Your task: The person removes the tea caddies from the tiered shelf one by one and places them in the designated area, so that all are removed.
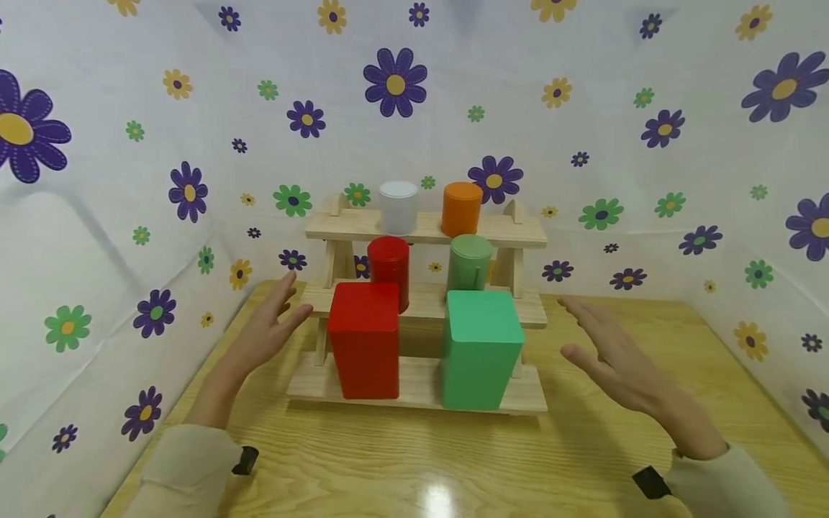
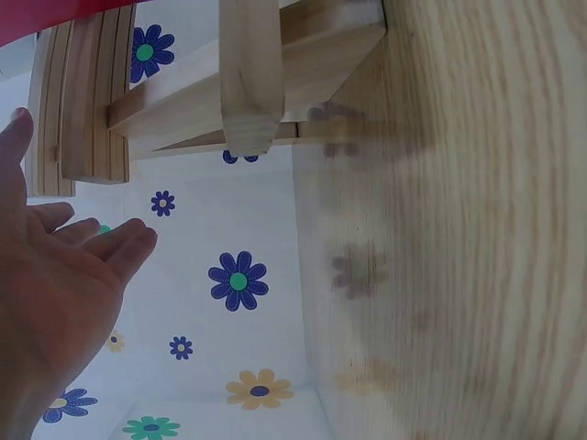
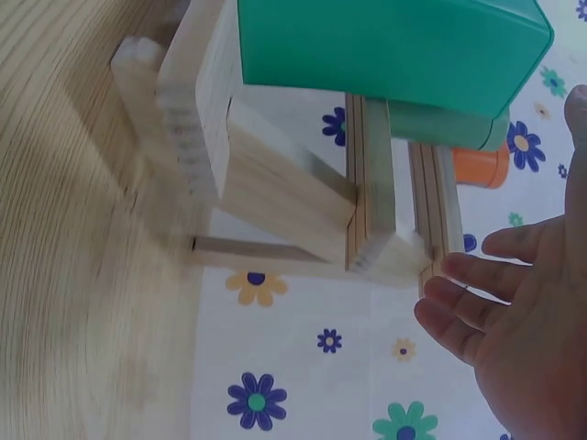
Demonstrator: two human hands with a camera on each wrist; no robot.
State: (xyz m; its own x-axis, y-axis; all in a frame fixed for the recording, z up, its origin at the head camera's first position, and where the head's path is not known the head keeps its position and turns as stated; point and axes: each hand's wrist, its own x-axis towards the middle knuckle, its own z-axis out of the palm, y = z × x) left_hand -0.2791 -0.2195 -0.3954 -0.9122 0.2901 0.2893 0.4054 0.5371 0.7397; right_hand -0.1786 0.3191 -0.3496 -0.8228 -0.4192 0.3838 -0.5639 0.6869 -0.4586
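Observation:
A three-tier wooden stand [image 1: 421, 388] holds several coloured containers. On its lowest tier stand a red box [image 1: 364, 352] and a green box [image 1: 482, 367]. Behind them, the middle tier carries a red canister [image 1: 388, 266] and a light green canister [image 1: 469, 262]. A white canister [image 1: 398, 208] and an orange canister [image 1: 461, 208] are up on the top tier. My left hand [image 1: 262, 331] is held beside the stand's left side, fingers extended, holding nothing. On the other side, my right hand [image 1: 618, 363] hovers with fingers extended and nothing in it.
The stand rests on a light wooden table [image 1: 388, 460]. White cloth [image 1: 259, 144] printed with flowers walls in the back and both sides. Black straps [image 1: 246, 460] show at both wrists.

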